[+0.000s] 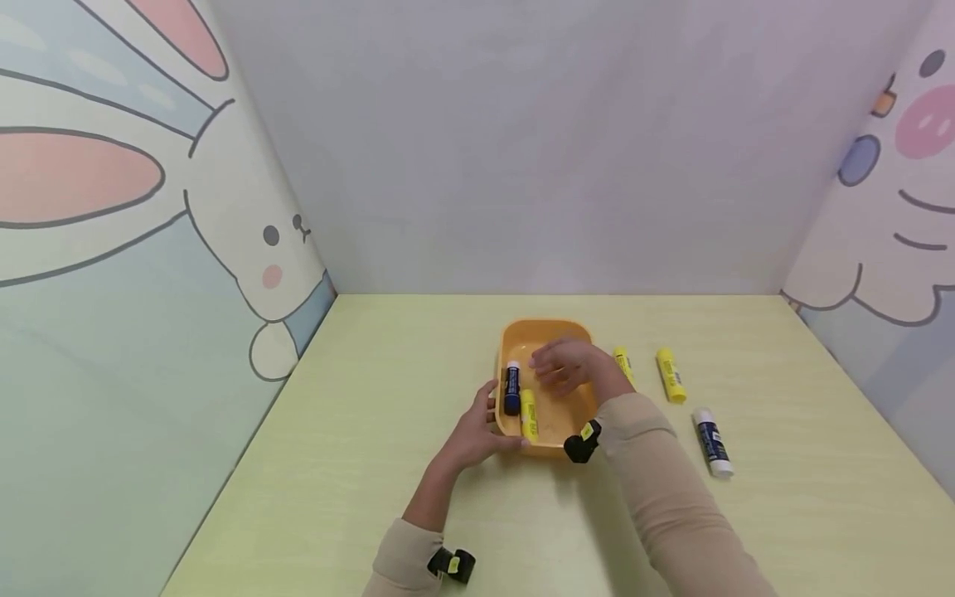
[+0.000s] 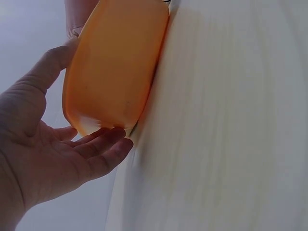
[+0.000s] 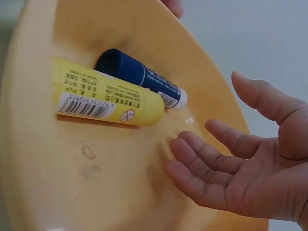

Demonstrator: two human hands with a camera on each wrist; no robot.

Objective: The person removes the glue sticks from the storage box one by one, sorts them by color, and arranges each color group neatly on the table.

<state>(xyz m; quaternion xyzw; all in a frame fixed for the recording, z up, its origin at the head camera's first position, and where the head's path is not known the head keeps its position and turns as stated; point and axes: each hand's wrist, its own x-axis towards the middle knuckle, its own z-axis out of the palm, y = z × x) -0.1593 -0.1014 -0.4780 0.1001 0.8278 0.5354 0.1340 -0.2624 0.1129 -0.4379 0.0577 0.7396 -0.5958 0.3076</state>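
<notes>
My left hand [image 1: 475, 433] holds the near left corner of an orange plastic tray [image 1: 561, 419], thumb along the front rim and fingers against the left wall. Inside the tray, a dark blue glue stick with a white end [image 1: 511, 390] lies along the left side. Beside it, nearer the front, is a yellow glue stick [image 1: 529, 414], its printed label and barcode showing in the right wrist view. Over the tray's right part hovers my right hand [image 1: 570, 365], fingers loosely spread. In the right wrist view nothing is in that hand [image 3: 240, 163].
On the table right of the tray lie a yellow glue stick [image 1: 623, 363], partly hidden by the right arm, another yellow glue stick [image 1: 671, 376], and a navy glue stick with white ends [image 1: 713, 444]. Walls with cartoon drawings border the pale table [image 1: 358, 414].
</notes>
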